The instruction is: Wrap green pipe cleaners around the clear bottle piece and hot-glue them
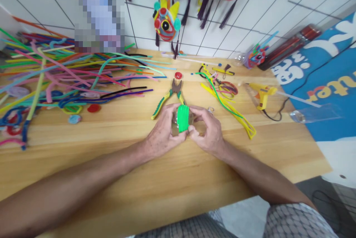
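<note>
Tiled wall (pixel 144 19) backs a wooden table (pixel 125 193). Above the table's near middle, the left hand (pixel 162 132) and right hand (pixel 210 132) are clasped on a clear ball (pixel 175 122). Green strips (pixel 183 118) band its middle; the visible sides are bare, so the covering looks partial. Pliers (pixel 176 88) lie just beyond, closest in the way; pipe cleaners (pixel 66 76) crowd the left, a glue gun (pixel 261 92) the right.

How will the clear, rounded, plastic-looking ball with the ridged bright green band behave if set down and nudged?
The ball would probably roll, since its visible sides curve. It looks light for its size, being see-through and seemingly hollow. The band's ridges may add some grip.
</note>
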Motion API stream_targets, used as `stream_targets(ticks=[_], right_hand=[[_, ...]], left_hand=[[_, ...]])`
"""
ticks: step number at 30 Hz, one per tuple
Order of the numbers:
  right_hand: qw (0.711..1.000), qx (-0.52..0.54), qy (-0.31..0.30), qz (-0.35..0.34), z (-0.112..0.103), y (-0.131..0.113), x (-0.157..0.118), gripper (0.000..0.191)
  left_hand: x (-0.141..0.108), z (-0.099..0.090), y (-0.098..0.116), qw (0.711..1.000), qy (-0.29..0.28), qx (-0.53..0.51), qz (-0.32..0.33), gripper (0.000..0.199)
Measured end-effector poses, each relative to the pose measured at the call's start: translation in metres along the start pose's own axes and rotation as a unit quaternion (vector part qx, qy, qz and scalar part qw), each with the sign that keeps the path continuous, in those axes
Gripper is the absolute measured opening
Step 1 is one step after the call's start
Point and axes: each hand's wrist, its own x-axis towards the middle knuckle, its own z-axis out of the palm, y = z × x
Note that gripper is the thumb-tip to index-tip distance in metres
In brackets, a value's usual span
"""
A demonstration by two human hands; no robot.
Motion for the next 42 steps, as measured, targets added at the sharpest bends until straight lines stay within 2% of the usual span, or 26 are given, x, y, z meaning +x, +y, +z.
stream_targets(ticks=[17,23,30,34,38,42], right_hand=[[1.000,0.021,-0.004,0.007,-0.0001,0.0035,-0.0006,0.049],[0.999,0.040,-0.010,0.018,-0.0010,0.0053,0.0004,0.047],[0.997,0.056,-0.024,0.037,-0.0018,0.0042,0.0007,0.044],[0.995,0.075,-0.031,0.055,-0.0017,0.0036,-0.0005,0.040],[0.995,0.080,-0.045,0.050,-0.0012,0.0033,-0.0014,0.045],[0.998,0.040,-0.039,0.035,0.0013,0.0016,-0.0019,0.056]], left_hand=[[0.0003,-0.0003,-0.0018,1.000,-0.004,-0.019,-0.016,0.068],[0.0000,-0.0013,0.0002,0.999,-0.007,-0.027,-0.035,0.070],[0.0025,-0.0072,0.0051,0.995,-0.021,-0.076,-0.068,0.057],[0.0026,-0.0087,0.0037,0.990,-0.028,-0.096,-0.098,0.058],[0.0029,-0.0091,0.0026,0.983,-0.018,-0.126,-0.132,0.055],[0.0040,-0.0094,0.0038,0.978,-0.012,-0.146,-0.147,0.053]])
